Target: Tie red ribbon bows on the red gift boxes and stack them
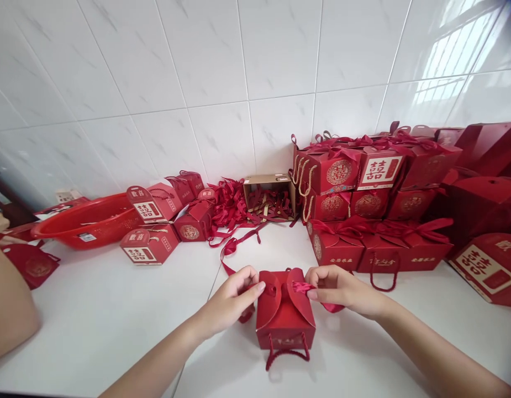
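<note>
There's my right hand (338,288) pinching the ribbon (303,287), left hand (231,303) apart at the red box's (285,316) opposite flap (265,309), grip unclear; I'd draw gently, keeping it flat.

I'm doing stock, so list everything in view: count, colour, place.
handled box: one, red, front centre
ribbon: count unclear, red, on handled box
stacked boxes: at least nine, red, right
cream-panelled box: one, red, far right
larger packages: several, red, right
basin: one, red, left
loose boxes: several, red, beside basin
ribbon heap: one, red, back centre
carton: one, brown, back centre
ribbon strips: many, mostly red, inside carton
packet: one, red, far left
counter: one, white, below
tiled wall: one, white, behind
another person's arm: one, bare, left edge
left hand: one, bare, at handled box
right hand: one, bare, pinching ribbon
</note>
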A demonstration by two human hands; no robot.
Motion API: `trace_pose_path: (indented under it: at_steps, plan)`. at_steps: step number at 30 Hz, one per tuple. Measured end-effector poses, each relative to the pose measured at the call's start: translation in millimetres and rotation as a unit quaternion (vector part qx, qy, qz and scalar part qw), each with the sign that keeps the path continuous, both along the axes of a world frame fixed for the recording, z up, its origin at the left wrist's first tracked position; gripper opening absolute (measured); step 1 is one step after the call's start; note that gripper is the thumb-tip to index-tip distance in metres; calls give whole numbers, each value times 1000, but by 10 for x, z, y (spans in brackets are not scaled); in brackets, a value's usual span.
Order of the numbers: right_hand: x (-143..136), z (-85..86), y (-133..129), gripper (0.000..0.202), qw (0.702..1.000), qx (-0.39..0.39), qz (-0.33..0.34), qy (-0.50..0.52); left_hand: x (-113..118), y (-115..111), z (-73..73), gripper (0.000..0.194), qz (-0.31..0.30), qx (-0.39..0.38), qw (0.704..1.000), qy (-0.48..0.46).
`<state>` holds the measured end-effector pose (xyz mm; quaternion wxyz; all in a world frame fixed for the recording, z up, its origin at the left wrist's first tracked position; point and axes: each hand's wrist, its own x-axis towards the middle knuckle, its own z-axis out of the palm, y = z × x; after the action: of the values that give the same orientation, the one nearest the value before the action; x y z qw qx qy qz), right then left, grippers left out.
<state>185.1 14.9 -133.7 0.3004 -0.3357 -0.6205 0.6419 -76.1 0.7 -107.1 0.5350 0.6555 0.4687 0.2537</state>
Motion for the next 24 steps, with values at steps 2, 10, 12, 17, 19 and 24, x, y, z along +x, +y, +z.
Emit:
trace_pose_path:
  at_steps: [2,10,12,17,19,24]
  plan:
    - [44,-10,10,35,1000,-19,11,12,-73,-32,43,31,13,2,1000,14]
    - [143,32,53,34,998,27,-2,-52,-268,-69,151,48,91,-30,993,69]
    - [136,50,33,35,998,18,-4,-59,-280,-88,139,48,61,-33,994,82]
    - [114,-7,25,38,994,35,-39,-100,-322,-60,-13,38,59,5,994,96]
    - [113,-58,34,38,990,64,-47,-112,-340,-25,-101,38,75,16,992,101]
    - [174,-110,-63,34,959,160,-159,-169,-391,-89,-247,30,197,215,946,138]
